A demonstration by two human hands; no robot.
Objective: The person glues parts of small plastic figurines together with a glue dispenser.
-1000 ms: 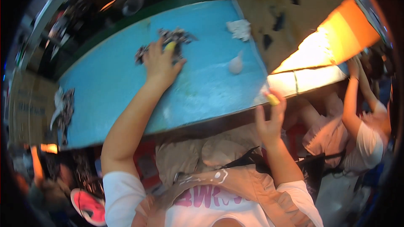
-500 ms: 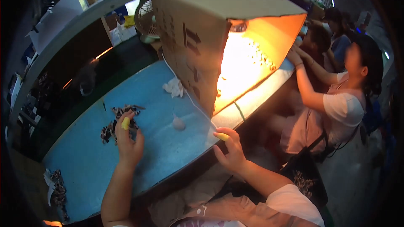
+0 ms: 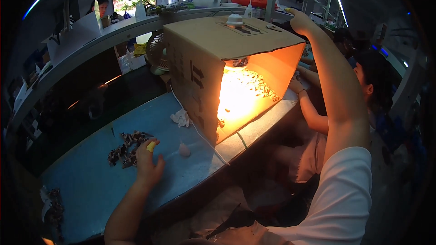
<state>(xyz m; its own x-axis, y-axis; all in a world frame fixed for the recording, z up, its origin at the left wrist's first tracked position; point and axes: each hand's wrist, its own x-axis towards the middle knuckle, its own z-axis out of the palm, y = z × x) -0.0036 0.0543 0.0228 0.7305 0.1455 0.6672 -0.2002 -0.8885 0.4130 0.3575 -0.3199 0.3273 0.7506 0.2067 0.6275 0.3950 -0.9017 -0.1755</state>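
My left hand [image 3: 149, 165] hovers at the near side of a heap of small dark-and-pale pieces [image 3: 125, 149] on the blue tabletop [image 3: 100, 186]. Its thumb stands apart from its fingers, it holds nothing I can see, and a yellow finger cover sits on one finger. Raised high on the right, my right hand [image 3: 300, 22] reaches past the far right corner of a cardboard box [image 3: 193, 72]. One finger, also covered in yellow, stretches out to the left; the others are partly hidden. Inside the box, a glowing lamp [image 3: 237, 63] lights many small round pieces [image 3: 256, 83].
A crumpled white tissue [image 3: 180, 118] and a small pale lump [image 3: 184, 150] lie beside the box, along a white cord [image 3: 206, 140]. More dark pieces [image 3: 55, 206] lie at the left end. On the box top are a white fitting [image 3: 235, 20] and a small bottle [image 3: 248, 10]. A co-worker [image 3: 363, 81] sits right.
My right hand has swung up from the table's front edge to above the box's far right side. The view has tilted upward. My left hand stays near the heap.
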